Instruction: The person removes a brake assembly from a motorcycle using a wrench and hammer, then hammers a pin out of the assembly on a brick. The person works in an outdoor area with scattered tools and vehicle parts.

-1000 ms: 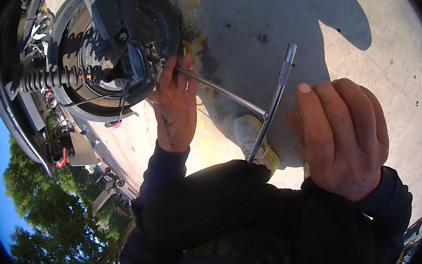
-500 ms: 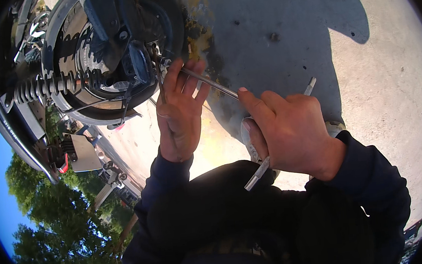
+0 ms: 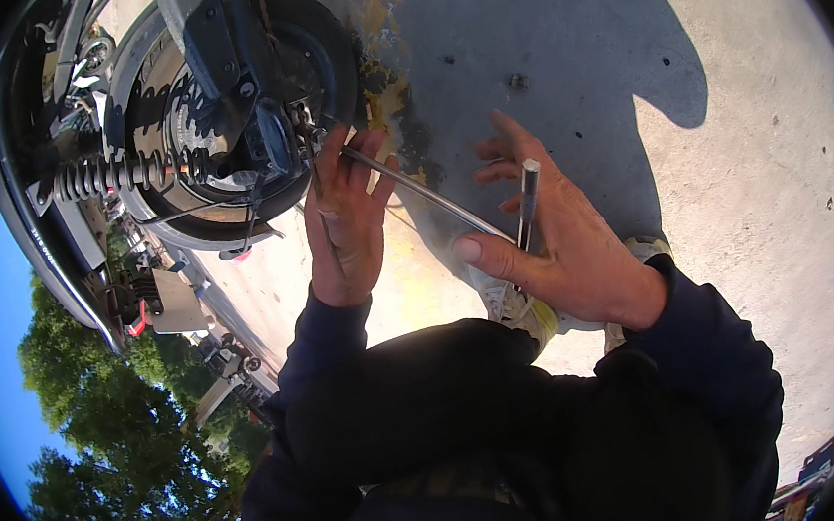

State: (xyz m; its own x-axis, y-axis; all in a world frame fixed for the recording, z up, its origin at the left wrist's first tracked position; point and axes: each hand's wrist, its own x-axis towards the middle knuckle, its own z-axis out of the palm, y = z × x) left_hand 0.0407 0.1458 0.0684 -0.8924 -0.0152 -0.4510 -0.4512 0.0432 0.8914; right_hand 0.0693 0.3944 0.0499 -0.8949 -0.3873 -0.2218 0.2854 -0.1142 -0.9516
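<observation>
My left hand [image 3: 348,237] is palm-up beside the rear hub [image 3: 302,127] of a motorcycle, its fingers loosely around the end of a long steel wrench shaft [image 3: 423,190] that reaches into the hub area. The shaft runs down to the right to a sliding crossbar handle [image 3: 530,194], whose end points up toward me. My right hand [image 3: 571,267] is at that handle with fingers spread and raised, the thumb lying near the joint; whether it touches the bar is hard to tell.
The black tyre [image 3: 325,55], coil shock [image 3: 132,172] and tail frame [image 3: 53,243] fill the upper left. Shadowed, stained concrete [image 3: 558,60] lies beyond my hands. My shoe [image 3: 505,307] is below. Other motorbikes [image 3: 227,356] and trees [image 3: 93,408] show at left.
My right hand came down from the right onto the crossbar and gripped it; since then its fingers have spread and lifted, and the bar has turned more upright. My left hand stays at the hub.
</observation>
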